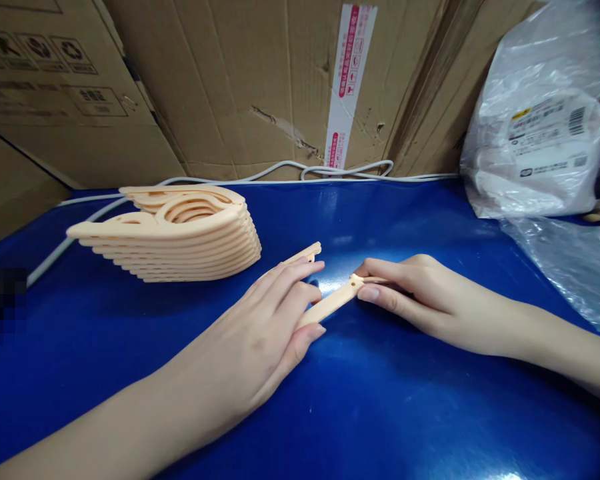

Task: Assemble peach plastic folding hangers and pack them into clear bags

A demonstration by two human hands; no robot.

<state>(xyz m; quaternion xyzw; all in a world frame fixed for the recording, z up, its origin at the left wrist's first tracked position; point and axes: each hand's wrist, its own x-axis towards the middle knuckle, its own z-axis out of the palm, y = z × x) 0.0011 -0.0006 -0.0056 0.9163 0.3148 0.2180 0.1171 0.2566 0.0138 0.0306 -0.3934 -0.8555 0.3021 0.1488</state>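
Observation:
My left hand is closed around a flat beige plastic piece, thumb along the near side and fingers over the top. Two beige arms of it show past the fingers, the nearer one with a small hole at its tip. My right hand pinches at that tip between thumb and forefinger. A thin beige strip shows between these fingers; whether it belongs to the piece I cannot tell. Left of the hands stands a neat stack of similar beige plastic pieces with curved openings.
The blue tabletop runs under both hands. Large cardboard boxes stand along the back, and a white cable lies at their foot, trailing down the left. At right is a clear plastic bag with labelled contents.

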